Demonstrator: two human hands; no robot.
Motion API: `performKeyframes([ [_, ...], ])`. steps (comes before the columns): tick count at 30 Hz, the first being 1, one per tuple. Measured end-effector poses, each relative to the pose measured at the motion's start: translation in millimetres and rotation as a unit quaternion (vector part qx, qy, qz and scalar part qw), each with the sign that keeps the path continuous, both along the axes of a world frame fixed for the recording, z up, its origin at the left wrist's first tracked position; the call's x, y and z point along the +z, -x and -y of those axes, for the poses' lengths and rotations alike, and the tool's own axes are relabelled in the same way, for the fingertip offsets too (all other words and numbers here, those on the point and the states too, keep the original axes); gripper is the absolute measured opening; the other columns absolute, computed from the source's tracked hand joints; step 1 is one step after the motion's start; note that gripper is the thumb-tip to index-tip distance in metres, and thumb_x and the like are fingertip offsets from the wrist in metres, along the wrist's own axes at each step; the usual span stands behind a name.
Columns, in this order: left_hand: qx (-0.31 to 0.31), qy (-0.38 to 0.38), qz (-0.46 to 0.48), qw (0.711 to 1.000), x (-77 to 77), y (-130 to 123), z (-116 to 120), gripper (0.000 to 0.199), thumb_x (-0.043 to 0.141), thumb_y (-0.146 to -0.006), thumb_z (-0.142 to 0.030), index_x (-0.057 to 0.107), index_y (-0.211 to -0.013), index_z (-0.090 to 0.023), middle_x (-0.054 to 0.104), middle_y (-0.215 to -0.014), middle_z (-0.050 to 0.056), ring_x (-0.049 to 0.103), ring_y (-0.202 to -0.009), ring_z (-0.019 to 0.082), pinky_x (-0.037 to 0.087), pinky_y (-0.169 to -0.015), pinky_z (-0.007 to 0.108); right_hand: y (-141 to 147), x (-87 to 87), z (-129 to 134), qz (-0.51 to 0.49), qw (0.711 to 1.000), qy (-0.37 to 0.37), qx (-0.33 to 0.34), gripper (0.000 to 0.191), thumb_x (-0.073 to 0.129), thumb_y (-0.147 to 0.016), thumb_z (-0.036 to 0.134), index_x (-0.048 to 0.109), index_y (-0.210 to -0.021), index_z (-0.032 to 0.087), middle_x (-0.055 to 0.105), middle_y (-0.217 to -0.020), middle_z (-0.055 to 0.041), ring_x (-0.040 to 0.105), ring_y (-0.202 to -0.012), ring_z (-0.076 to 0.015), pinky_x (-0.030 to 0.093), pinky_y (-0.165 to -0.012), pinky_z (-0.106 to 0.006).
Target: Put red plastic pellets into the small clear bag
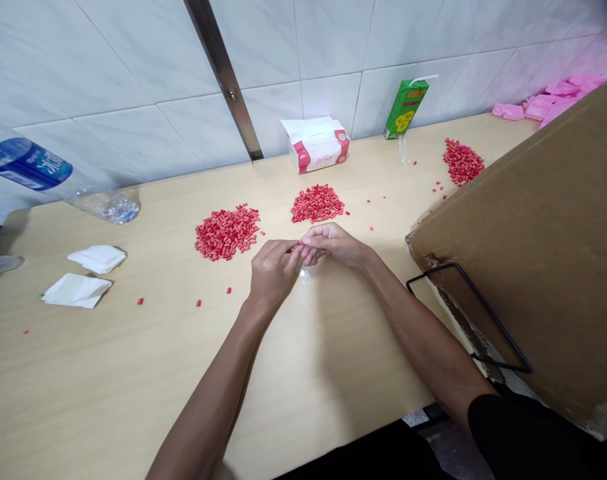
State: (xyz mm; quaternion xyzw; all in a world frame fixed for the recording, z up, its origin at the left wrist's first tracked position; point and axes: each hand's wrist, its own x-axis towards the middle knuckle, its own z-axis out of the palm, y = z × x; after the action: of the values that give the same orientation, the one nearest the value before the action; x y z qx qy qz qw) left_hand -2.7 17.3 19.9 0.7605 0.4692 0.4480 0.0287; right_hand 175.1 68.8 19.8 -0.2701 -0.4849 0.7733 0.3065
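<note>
Both hands meet low over the middle of the counter (333, 367), fingers bunched and tips touching. The left hand (272, 273) is curled closed, and the right hand (333, 245) reaches across to it. Together they pinch a small clear plastic piece (303, 270), which shows just under the fingertips; it is too small and too hidden to make out its shape.

Just beyond the hands lie two heaps of red plastic pellets (227, 231), one up and to the left, the other straight ahead (317, 203). A third heap (462, 161) sits farther right, and stray red pellets (228, 291) are scattered across the counter. Two crumpled white tissues (97, 259) lie to the left, near a tilted plastic water bottle with a blue label (28, 163).

Against the tiled wall (133, 67) stand a red-and-white tissue box (317, 144) and a green drink carton with a straw (406, 109). A large brown cardboard box (513, 233) stands in the way at the right, blocking part of the counter, with a black wire frame (468, 317) against its near side. Behind it, a pile of pink pieces (553, 100) sits along the wall.
</note>
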Motion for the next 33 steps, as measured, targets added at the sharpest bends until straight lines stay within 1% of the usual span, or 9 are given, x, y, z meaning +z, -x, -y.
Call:
performKeyframes([
  [2, 0.013, 0.042, 0.029, 0.999, 1.2, -2, 1, 0.015, 0.06, -0.09, -0.023, 0.073, -0.087, -0.016, 0.073, -0.084, 0.006, 0.066, -0.077, 0.016, 0.051, -0.075, 0.027, 1, -0.2, 0, 0.003, 1.0, 0.001, -0.001, 0.041, 0.081, -0.073, 0.044, 0.065, -0.085, 0.008, 0.073, -0.081, -0.0096, 0.071, -0.066, -0.0146, 0.056, -0.061, -0.02],
  [4, 0.031, 0.11, 0.093, 0.989, 2.2, -3, 2, 0.016, 0.061, -0.088, -0.025, 0.074, -0.087, -0.016, 0.073, -0.084, 0.005, 0.066, -0.077, 0.016, 0.051, -0.076, 0.028, 1, -1.0, 0, 0.001, 1.0, 0.006, 0.0, 0.042, 0.08, -0.074, 0.046, 0.064, -0.087, 0.008, 0.073, -0.083, -0.0101, 0.072, -0.069, -0.0149, 0.057, -0.063, -0.021],
  [7, 0.038, 0.207, 0.23, 0.95, 2.9, -5, 1, 0.019, 0.063, -0.086, -0.031, 0.073, -0.087, -0.015, 0.072, -0.083, 0.005, 0.066, -0.076, 0.016, 0.052, -0.073, 0.027, 4, -3.0, 1, -0.013, 1.0, 0.022, 0.007, 0.046, 0.08, -0.073, 0.049, 0.063, -0.088, 0.009, 0.073, -0.083, -0.0102, 0.072, -0.071, -0.0154, 0.057, -0.065, -0.021],
  [9, 0.029, 0.236, 0.288, 0.928, 3.9, -7, 1, 0.022, 0.063, -0.086, -0.034, 0.072, -0.088, -0.014, 0.071, -0.081, 0.005, 0.065, -0.074, 0.016, 0.052, -0.072, 0.027, 6, -4.4, 2, -0.022, 0.999, 0.033, 0.011, 0.05, 0.08, -0.071, 0.053, 0.062, -0.087, 0.01, 0.073, -0.081, -0.0101, 0.072, -0.069, -0.0156, 0.057, -0.063, -0.022],
  [12, 0.031, 0.239, 0.31, 0.92, 5.8, -8, 0, 0.022, 0.064, -0.084, -0.035, 0.072, -0.083, -0.014, 0.069, -0.08, 0.005, 0.064, -0.075, 0.016, 0.051, -0.073, 0.028, 11, -5.9, 3, -0.03, 0.999, 0.043, 0.014, 0.054, 0.079, -0.069, 0.058, 0.061, -0.083, 0.01, 0.073, -0.078, -0.0099, 0.071, -0.065, -0.0155, 0.057, -0.061, -0.021],
  [16, 0.029, 0.244, 0.322, 0.914, 6.8, -10, 0, 0.022, 0.066, -0.083, -0.036, 0.072, -0.079, -0.015, 0.068, -0.079, 0.006, 0.063, -0.076, 0.017, 0.05, -0.075, 0.03, 15, -7.9, 5, -0.041, 0.998, 0.042, 0.012, 0.053, 0.079, -0.07, 0.059, 0.061, -0.083, 0.011, 0.073, -0.078, -0.0086, 0.071, -0.064, -0.015, 0.057, -0.062, -0.022],
  [23, 0.029, 0.212, 0.322, 0.922, 4.5, -12, 0, 0.019, 0.066, -0.082, -0.033, 0.071, -0.076, -0.017, 0.067, -0.079, 0.006, 0.063, -0.076, 0.017, 0.052, -0.075, 0.031, 14, -12.4, 4, -0.065, 0.997, 0.037, 0.01, 0.047, 0.077, -0.075, 0.055, 0.06, -0.082, 0.012, 0.072, -0.079, -0.0078, 0.071, -0.069, -0.015, 0.058, -0.066, -0.023],
  [29, 0.039, 0.189, 0.305, 0.933, 2.3, -13, 1, 0.018, 0.066, -0.083, -0.033, 0.072, -0.08, -0.016, 0.067, -0.08, 0.004, 0.062, -0.077, 0.015, 0.051, -0.073, 0.027, 14, -13.0, 4, -0.063, 0.997, 0.035, 0.013, 0.047, 0.078, -0.074, 0.055, 0.06, -0.083, 0.012, 0.072, -0.08, -0.008, 0.071, -0.069, -0.0145, 0.058, -0.067, -0.022],
  [33, 0.041, 0.185, 0.307, 0.932, 0.9, -13, 2, 0.016, 0.067, -0.084, -0.031, 0.072, -0.081, -0.016, 0.067, -0.08, 0.004, 0.062, -0.077, 0.014, 0.05, -0.072, 0.026, 14, -12.9, 4, -0.059, 0.998, 0.028, 0.015, 0.046, 0.077, -0.075, 0.055, 0.06, -0.083, 0.012, 0.072, -0.08, -0.0079, 0.071, -0.07, -0.0153, 0.058, -0.067, -0.023],
])
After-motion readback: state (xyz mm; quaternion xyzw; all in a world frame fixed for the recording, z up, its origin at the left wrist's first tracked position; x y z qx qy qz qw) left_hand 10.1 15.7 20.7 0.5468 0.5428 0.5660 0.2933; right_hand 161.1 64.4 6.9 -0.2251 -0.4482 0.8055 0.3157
